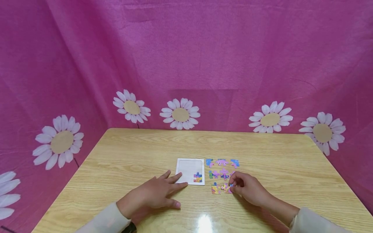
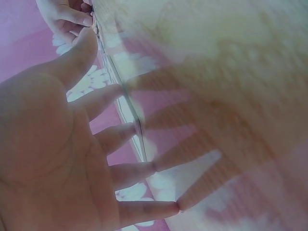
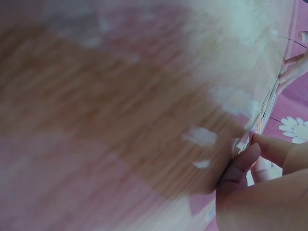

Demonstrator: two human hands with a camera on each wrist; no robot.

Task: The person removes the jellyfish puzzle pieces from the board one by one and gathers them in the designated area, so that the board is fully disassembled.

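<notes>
My left hand (image 1: 158,192) lies with its fingers spread, fingertips at the lower left edge of a white puzzle tray (image 1: 176,171). In the left wrist view, the straight fingers of this hand (image 2: 62,144) meet the tabletop. One colourful jigsaw piece (image 1: 197,177) sits in the tray's lower right corner. Right of the tray, loose pieces lie in rows. My right hand (image 1: 250,189) pinches a jigsaw piece (image 1: 226,188) of the nearest row between thumb and index finger. The right wrist view shows these fingertips low at the table; the piece is mostly hidden there.
Other loose pieces include a pink one with eyes (image 1: 222,162) in the far row, a green and pink one (image 1: 213,174) in the middle row and a yellow one (image 1: 215,188) in the near row. A pink flowered cloth (image 1: 204,64) hangs behind the wooden table (image 1: 131,152).
</notes>
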